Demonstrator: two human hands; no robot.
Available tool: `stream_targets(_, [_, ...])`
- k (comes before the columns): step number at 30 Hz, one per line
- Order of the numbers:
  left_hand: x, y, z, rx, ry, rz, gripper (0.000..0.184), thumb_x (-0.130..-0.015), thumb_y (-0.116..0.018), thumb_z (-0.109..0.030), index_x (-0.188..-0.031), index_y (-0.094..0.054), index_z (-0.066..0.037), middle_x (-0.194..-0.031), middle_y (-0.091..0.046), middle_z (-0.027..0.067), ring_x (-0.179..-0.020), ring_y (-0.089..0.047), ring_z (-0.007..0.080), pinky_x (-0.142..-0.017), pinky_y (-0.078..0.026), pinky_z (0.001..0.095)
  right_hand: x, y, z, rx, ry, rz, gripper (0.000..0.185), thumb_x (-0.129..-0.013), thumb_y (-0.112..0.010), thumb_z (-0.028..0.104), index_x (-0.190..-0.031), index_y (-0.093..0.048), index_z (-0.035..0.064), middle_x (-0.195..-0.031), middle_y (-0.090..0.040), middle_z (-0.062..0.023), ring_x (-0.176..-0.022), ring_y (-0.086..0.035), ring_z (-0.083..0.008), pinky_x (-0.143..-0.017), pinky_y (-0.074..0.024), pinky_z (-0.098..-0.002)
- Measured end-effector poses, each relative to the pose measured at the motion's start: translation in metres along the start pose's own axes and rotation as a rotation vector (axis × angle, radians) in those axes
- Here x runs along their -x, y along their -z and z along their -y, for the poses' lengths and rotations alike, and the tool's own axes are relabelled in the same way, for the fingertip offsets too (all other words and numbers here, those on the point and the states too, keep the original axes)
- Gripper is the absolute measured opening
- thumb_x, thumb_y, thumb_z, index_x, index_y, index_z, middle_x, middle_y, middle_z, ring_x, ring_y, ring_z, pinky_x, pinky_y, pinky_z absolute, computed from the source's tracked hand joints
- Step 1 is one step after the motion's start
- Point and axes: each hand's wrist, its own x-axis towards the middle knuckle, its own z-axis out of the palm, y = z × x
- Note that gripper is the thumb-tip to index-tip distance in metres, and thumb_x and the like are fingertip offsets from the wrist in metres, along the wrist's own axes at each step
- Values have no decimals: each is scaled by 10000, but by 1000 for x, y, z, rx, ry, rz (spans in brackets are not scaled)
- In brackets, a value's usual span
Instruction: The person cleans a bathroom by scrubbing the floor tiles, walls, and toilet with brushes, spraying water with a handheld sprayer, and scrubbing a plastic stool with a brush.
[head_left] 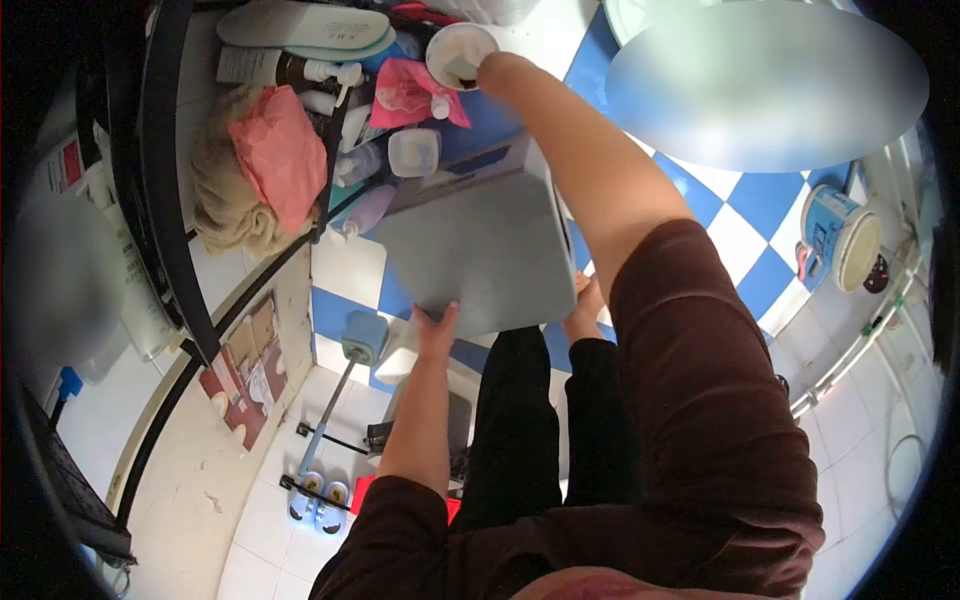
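Observation:
A large grey box [480,250] with a flat, smooth face is tilted in front of my legs. My left hand [436,328] grips its near edge, with fingertips showing on the grey face. Beyond the box, my right hand [503,78] is closed at the right rim of a round white tub [460,50]; its fingers are partly hidden and blurred. Something dark shows inside the tub near those fingers. Close to the tub lie a pink pouch [405,92] with a white cap and a small whitish square container [414,152].
On the left, a black-framed rack [165,150] holds a beige towel [225,205] and a pink bag [280,155]. A long-handled brush [365,335] stands beside the box. Blue-and-white floor tiles [740,240] and a blue bucket [835,235] are to the right.

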Motion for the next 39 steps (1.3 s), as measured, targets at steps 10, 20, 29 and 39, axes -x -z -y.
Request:
stream_targets(10, [37, -65, -28, 33, 81, 226, 1029, -795, -707, -363, -1471, 1, -44, -1443, -288, 184, -1283, -373, 311, -939, -436, 388, 82, 21, -80, -1426, -226, 319, 387, -919, -457, 175, -1303, -511, 192, -700, -450, 49, -512, -354, -32, -403, -274, -154])
stream_targets(20, [82, -113, -113, 110, -9, 394, 902, -833, -643, -252, -1474, -33, -75, -1453, -284, 157, -1295, -358, 301, -1045, -316, 395, 249, 53, -168, -2063, 214, 539, 470, -953, -410, 125, -1416, -339, 156, -672, -358, 38, -447, -289, -23, -347, -224, -136])
stream_targets(29, [170, -143, -174, -446, -397, 547, 813, -885, -562, -201, -1474, -30, -28, -1481, -204, 258, -1361, -277, 313, -1097, -246, 378, 506, -11, -209, -2384, 433, 110, 476, -933, -454, 125, -1395, -354, 71, -654, -378, 13, -438, -318, -30, -368, -248, -152])
stream_targets(39, [288, -194, -127, -1130, -564, 787, 711, -901, -562, -234, -1468, -164, -76, -1366, -426, 123, -1127, -487, 191, -916, -411, 333, 736, -165, -148, -2662, 451, -567, 450, -927, -390, 62, -1377, -379, 82, -617, -356, 12, -422, -298, -38, -350, -241, -160])
